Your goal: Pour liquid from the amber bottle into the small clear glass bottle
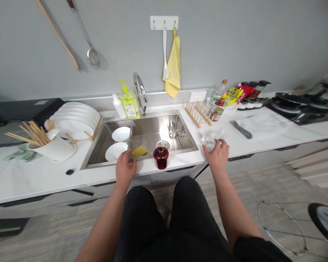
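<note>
A dark red glass vessel (161, 158) with a metal-ringed neck stands upright at the counter's front edge, between my hands and touched by neither. My left hand (125, 169) is at the sink's front rim, fingers slightly curled and apart with nothing in them. Just past its fingertips lies a yellow cloth or sponge (139, 151) in the sink. My right hand (218, 154) is over the counter edge right of the sink, thumb and fingers spread. Crumpled clear plastic (211, 137) lies right behind its fingers; whether they touch is unclear.
Two white bowls or plates sit in a rack in the steel sink (150, 127). Left are a utensil holder (53, 147) and stacked white plates (73, 118). A wooden rack (198, 113), a jar (216, 114) and dark tongs (240, 129) are to the right. Soap bottles (129, 103) flank the faucet (140, 92).
</note>
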The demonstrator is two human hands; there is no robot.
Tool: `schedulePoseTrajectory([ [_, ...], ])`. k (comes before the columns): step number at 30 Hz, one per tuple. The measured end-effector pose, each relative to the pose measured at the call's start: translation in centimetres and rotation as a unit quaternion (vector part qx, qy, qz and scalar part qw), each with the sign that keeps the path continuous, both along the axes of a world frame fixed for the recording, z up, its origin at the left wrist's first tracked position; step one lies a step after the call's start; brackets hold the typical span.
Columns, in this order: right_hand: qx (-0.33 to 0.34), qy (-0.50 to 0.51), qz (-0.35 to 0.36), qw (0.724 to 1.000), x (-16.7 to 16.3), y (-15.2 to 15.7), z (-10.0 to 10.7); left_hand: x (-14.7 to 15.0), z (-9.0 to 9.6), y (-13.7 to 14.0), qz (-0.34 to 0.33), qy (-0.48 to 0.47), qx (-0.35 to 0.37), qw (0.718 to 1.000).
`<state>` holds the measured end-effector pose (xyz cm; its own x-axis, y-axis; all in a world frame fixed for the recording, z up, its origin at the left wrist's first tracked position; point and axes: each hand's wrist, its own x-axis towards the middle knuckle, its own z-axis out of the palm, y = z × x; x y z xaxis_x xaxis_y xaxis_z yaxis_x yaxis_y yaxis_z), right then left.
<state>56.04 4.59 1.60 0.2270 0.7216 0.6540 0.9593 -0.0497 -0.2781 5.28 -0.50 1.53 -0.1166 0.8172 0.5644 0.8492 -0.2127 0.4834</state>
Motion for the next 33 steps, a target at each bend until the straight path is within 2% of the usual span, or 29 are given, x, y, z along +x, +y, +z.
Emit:
schedulePoseTrajectory([
  [4,-0.006,0.044,-0.002,0.999,-0.4,1.0,0.3,0.1,-0.2,0.1,-0.005,0.012,-0.005,1.0],
  [9,-0.013,0.116,-0.042,0.992,-1.3,3.0,1.0,0.2,-0.1,0.1,-0.003,0.017,-0.003,1.0],
  [14,0.012,0.157,-0.027,0.987,-1.6,1.9,2.1,0.3,0.2,0.0,0.001,0.013,-0.007,1.0],
  [18,0.052,0.257,0.03,0.965,-1.1,-1.5,4.0,0.3,0.4,0.0,0.001,0.007,-0.018,1.0],
  [20,0.057,0.335,0.098,0.935,-1.0,-3.5,5.0,0.1,0.4,0.1,-0.004,0.004,-0.016,1.0],
  [22,0.033,0.396,0.189,0.898,-1.3,-5.5,5.9,0.1,0.7,0.1,-0.013,-0.006,-0.012,1.0],
  [25,-0.025,0.426,0.3,0.853,-3.0,-8.4,6.8,1.9,2.2,-0.5,-0.04,-0.059,0.022,0.997],
  [28,-0.07,0.41,0.373,0.83,-6.1,-10.5,7.7,6.1,5.4,-2.8,-0.107,-0.155,0.067,0.98],
  [29,-0.083,0.401,0.399,0.821,-7.4,-11.0,8.0,7.8,6.7,-3.9,-0.157,-0.181,0.063,0.969],
  [31,-0.102,0.389,0.45,0.798,-9.9,-11.8,8.7,10.8,9.1,-6.2,-0.283,-0.203,0.004,0.937],
  [33,-0.117,0.387,0.488,0.773,-12.2,-12.4,9.3,12.6,11.0,-8.3,-0.346,-0.205,-0.047,0.914],
])
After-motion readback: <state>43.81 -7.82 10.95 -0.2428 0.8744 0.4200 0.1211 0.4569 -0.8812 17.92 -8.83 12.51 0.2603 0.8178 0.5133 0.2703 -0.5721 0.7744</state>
